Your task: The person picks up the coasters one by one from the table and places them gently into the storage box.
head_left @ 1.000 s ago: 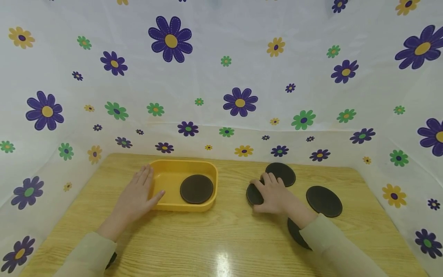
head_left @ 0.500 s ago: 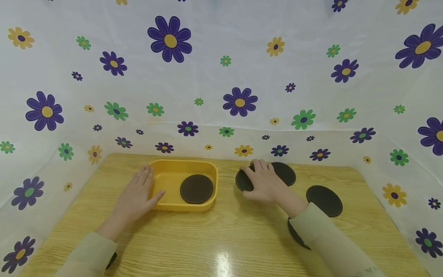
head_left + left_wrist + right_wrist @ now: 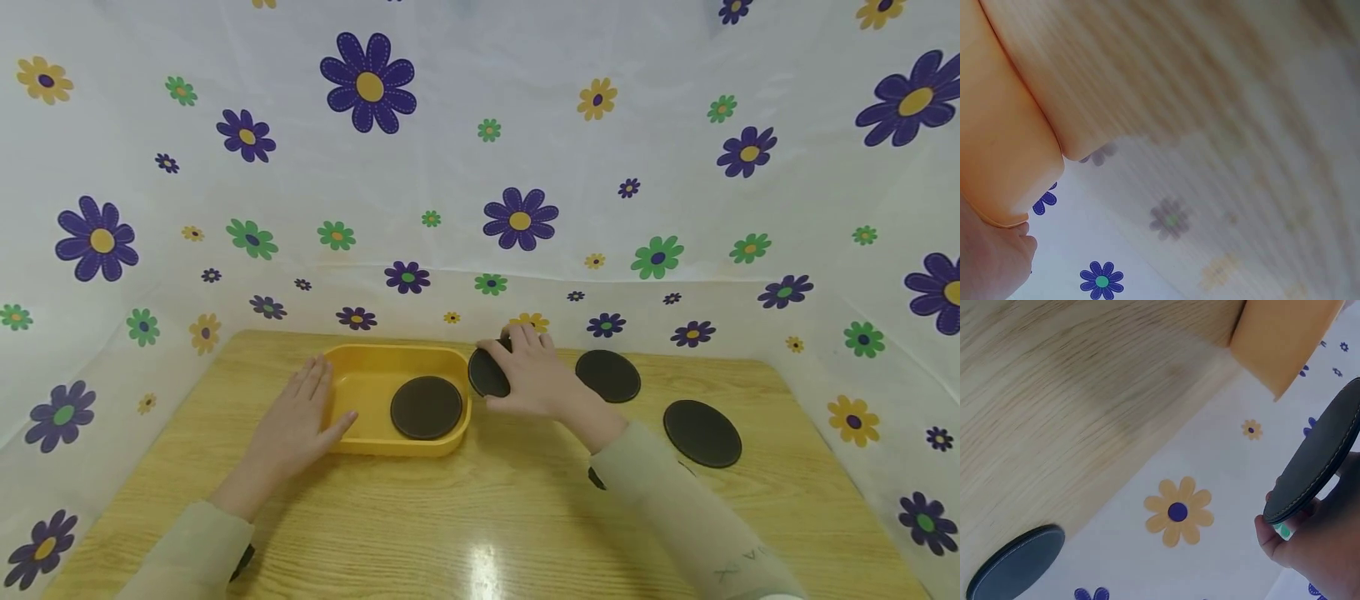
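Note:
A yellow tray (image 3: 397, 448) stands on the table with one black round coaster (image 3: 426, 407) lying in its right part. My left hand (image 3: 292, 421) rests against the tray's left side, fingers straight. In the left wrist view, the fingers (image 3: 997, 259) touch the tray wall (image 3: 1004, 112). My right hand (image 3: 536, 375) holds another black coaster (image 3: 487, 372) by its edges, close to the tray's right rim. The right wrist view shows this held coaster (image 3: 1316, 456) raised off the table, tilted, with stitching round its edge.
Two more black coasters, one at the back (image 3: 608, 376) and one farther right (image 3: 702, 433), lie on the wooden table (image 3: 420, 517). My right sleeve (image 3: 660, 483) mostly covers something dark. A flower-printed white cloth (image 3: 450, 175) encloses the back and sides.
My right hand has lifted a coaster and carried it left, from the right group of coasters to the tray's right rim. The left hand and tray have stayed put.

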The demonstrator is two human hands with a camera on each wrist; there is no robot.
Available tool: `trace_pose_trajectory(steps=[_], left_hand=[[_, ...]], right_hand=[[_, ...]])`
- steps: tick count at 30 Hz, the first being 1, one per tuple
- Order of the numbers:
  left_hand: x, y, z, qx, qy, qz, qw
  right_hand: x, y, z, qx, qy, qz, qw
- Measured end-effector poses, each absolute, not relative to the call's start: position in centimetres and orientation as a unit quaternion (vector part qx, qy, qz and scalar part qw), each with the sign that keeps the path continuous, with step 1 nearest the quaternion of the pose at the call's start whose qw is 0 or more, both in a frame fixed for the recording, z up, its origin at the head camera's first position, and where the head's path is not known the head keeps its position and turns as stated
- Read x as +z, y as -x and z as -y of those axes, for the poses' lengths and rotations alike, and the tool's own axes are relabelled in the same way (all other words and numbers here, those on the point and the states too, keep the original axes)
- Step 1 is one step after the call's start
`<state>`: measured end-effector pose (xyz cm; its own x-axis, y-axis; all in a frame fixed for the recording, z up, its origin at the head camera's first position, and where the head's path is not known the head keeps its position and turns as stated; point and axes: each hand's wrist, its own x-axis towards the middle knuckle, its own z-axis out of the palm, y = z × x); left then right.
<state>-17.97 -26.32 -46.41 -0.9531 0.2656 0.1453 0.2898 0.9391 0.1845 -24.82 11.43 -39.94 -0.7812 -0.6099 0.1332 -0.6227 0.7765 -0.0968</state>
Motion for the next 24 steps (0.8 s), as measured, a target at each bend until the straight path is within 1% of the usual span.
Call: trace_pose_trajectory(steps=[7, 13, 24], left_hand=[[-46.4, 18.0, 26.1, -0.102, 0.145, 0.982, 0.068], [-46.4, 18.1, 26.3, -0.103, 0.14, 0.983, 0.059], [-46.4, 18.2, 26.4, -0.101, 0.139, 0.984, 0.054]], right_hand=[[-39.4, 25.2, -9.0, 0.075, -0.341, 0.936, 0.033], [-38.9, 25.4, -6.7, 0.077, -0.349, 0.934, 0.014], [-40.0, 26.0, -3.3, 0.044, -0.36, 0.932, 0.002]])
